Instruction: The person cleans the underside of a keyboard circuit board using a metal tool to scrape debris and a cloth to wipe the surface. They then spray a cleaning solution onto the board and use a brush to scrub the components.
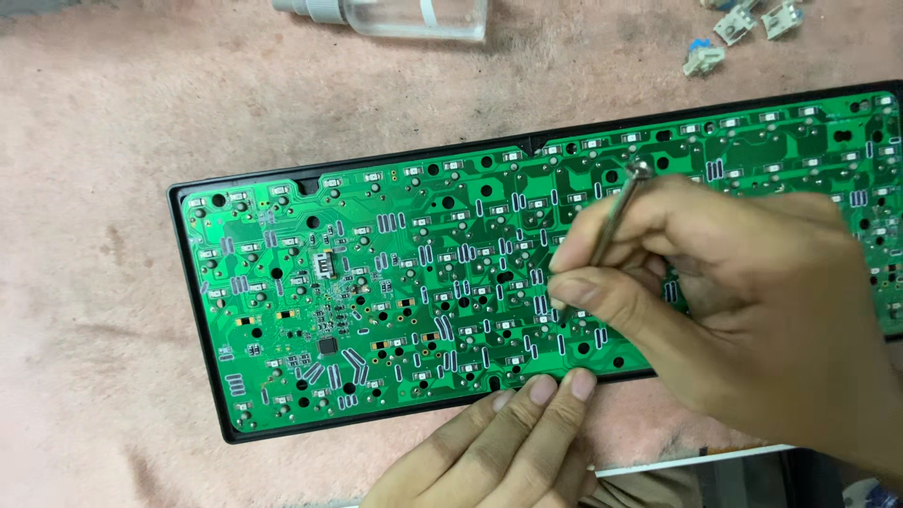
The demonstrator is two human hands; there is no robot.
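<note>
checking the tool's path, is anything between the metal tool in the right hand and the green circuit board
Nothing visible does. The right hand holds the thin metal tool directly over the green circuit board, with only bare board around it. The tool's lower tip is hidden behind the fingers. The left hand rests at the board's near edge, clear of the tool.

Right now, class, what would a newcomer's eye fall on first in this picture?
First, the large green circuit board in its black frame, lying slantwise across the pinkish cloth. Next, the right hand at centre-right, pinching a thin metal tool over the board, while the left hand presses the frame's near edge. A clear bottle lies at the top edge.
</note>
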